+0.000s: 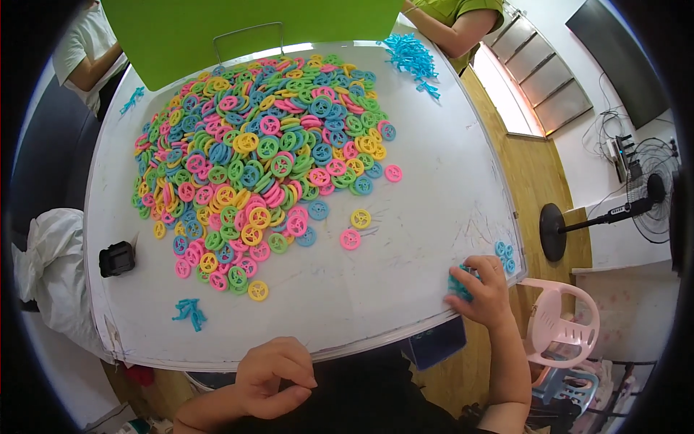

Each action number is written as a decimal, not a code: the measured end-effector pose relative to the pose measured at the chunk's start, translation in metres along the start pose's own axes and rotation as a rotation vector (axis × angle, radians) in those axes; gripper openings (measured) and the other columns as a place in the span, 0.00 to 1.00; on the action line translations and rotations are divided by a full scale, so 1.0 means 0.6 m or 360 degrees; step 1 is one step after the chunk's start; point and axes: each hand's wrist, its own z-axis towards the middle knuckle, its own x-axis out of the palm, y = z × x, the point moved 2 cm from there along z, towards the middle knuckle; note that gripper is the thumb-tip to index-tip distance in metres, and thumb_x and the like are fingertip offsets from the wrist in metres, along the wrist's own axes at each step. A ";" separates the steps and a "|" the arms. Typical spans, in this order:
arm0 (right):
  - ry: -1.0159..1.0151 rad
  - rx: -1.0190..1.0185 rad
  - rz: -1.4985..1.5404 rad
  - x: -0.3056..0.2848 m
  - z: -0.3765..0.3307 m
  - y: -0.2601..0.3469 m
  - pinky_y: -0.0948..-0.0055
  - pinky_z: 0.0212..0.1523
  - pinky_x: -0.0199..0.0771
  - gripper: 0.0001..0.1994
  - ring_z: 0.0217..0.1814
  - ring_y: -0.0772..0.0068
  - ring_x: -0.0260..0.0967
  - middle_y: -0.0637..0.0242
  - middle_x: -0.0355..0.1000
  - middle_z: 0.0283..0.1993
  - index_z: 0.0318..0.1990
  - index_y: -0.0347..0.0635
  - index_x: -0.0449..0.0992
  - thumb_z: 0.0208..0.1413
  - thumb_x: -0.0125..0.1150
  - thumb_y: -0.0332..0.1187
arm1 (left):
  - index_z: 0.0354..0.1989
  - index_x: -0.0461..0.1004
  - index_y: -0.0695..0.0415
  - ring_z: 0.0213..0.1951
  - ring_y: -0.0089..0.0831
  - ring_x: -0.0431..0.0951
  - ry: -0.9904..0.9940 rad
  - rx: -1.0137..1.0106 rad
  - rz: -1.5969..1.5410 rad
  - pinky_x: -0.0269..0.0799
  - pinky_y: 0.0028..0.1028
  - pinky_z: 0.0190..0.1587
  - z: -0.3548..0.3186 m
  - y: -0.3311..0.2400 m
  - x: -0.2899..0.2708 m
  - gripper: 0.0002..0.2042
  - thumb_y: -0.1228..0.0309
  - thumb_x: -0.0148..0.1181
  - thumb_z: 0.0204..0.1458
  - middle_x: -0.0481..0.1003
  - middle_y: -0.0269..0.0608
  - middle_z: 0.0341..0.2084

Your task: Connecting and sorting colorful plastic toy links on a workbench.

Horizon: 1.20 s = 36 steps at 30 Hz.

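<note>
My right hand (484,293) rests at the right front of the white table (405,267), its fingers curled round small turquoise plastic pieces (461,281). Their exact shape is partly covered by the fingers. Just beyond it lie several light blue wheel-like pieces (506,257). Closer to my body, my left hand (275,376) hovers by the front edge with fingers loosely curled in; whatever it may hold is hidden. A big heap of spoked plastic rings (267,148) in pink, yellow, green and blue covers the table's left and middle.
Turquoise pieces form a pile (410,58) at the far right and a small cluster (189,313) at the front left. A black tray (117,259) sits by the left edge. Behind the heap stands a green panel (253,36). Two other people are across the table.
</note>
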 end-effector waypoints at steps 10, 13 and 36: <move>-0.0198 0.0123 0.0157 0.024 0.009 -0.040 0.60 0.40 0.70 0.11 0.40 0.53 0.69 0.57 0.71 0.39 0.33 0.39 0.77 0.40 0.71 0.24 | 0.37 0.78 0.61 0.35 0.35 0.77 0.0014 -0.0030 0.0033 0.71 0.32 0.38 -0.006 0.000 0.001 0.06 0.82 0.63 0.50 0.78 0.43 0.32; -0.0223 0.0079 0.0164 0.016 0.018 -0.029 0.60 0.40 0.70 0.11 0.40 0.53 0.69 0.56 0.70 0.38 0.33 0.39 0.75 0.39 0.68 0.22 | 0.38 0.79 0.60 0.36 0.35 0.77 0.0027 -0.0064 0.0038 0.71 0.31 0.39 -0.008 0.001 0.002 0.07 0.83 0.64 0.51 0.78 0.41 0.33; 0.0015 -0.0541 0.0411 0.024 0.246 0.155 0.55 0.50 0.73 0.15 0.51 0.51 0.72 0.59 0.76 0.49 0.43 0.46 0.80 0.44 0.70 0.26 | 0.40 0.80 0.56 0.35 0.39 0.79 -0.0138 0.0121 0.0453 0.73 0.34 0.37 0.002 -0.059 -0.027 0.10 0.80 0.68 0.49 0.79 0.38 0.34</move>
